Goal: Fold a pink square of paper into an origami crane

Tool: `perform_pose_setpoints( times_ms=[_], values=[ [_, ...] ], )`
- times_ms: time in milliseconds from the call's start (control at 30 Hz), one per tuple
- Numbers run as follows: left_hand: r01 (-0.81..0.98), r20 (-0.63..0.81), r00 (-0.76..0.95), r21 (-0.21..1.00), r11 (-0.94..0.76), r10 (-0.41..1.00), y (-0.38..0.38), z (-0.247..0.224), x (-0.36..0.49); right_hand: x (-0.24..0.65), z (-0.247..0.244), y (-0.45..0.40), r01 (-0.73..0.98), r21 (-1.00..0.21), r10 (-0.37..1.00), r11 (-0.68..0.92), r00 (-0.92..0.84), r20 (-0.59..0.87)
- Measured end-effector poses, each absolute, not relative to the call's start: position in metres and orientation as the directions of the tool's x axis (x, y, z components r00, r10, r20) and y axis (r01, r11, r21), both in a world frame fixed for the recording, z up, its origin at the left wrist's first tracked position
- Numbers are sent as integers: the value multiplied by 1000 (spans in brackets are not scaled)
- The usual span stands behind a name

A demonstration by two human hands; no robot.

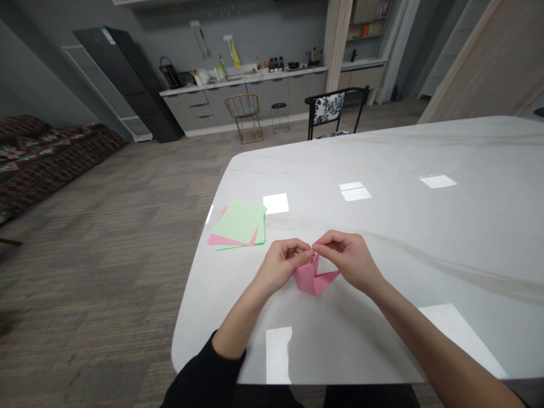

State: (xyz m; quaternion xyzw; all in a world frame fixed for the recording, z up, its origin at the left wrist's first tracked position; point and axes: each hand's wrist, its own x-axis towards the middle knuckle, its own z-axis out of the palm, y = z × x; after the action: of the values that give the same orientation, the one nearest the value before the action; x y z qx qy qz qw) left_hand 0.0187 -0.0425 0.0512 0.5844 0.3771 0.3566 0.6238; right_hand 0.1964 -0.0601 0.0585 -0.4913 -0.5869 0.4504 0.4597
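A pink folded paper (312, 279) is held just above the near part of the white table, its folds forming an angular shape with a flap reaching right. My left hand (284, 262) pinches its upper left edge between thumb and fingers. On the other side, my right hand (349, 256) is closed in a pinch at the top corner, its fingertips almost meeting those of the left. The fingers partly cover the paper's top. To the left of my hands lies a loose stack of green and pink paper sheets (240, 222).
The glossy white table (403, 221) carries bright light reflections; its rounded left edge is close to the paper stack. Beyond the far edge stands a black-framed chair (335, 110). Farther back are a gold wire chair (245, 110), a stool (279, 107), a kitchen counter (216, 102) and a dark fridge (131, 85).
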Motion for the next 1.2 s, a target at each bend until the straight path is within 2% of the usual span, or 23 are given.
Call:
perform_pose_setpoints(
  times_ms=[133,233,400,567,800,1033,1200],
  values=[
    [119,-38,435,993,-16,900,-42,53,17,196,55,-58,134,-990,999,41,-39,36],
    [131,-28,383,991,-24,923,-42,51,18,197,57,-58,198,-978,997,69,8,72],
    [116,10,346,992,-54,938,-43,50,20,198,65,-62,395,-900,976,185,-178,122],
    [143,68,346,982,-125,936,-45,51,22,198,61,-62,490,-814,948,311,-215,233],
    [124,164,269,971,-203,949,-50,49,28,195,62,-63,486,-783,918,388,-279,282],
    [28,151,218,987,-160,964,-50,48,28,195,66,-65,482,-800,928,358,-280,246],
    [-33,144,251,990,-140,957,-49,47,26,195,64,-65,474,-801,922,366,-305,240]
  ],
)
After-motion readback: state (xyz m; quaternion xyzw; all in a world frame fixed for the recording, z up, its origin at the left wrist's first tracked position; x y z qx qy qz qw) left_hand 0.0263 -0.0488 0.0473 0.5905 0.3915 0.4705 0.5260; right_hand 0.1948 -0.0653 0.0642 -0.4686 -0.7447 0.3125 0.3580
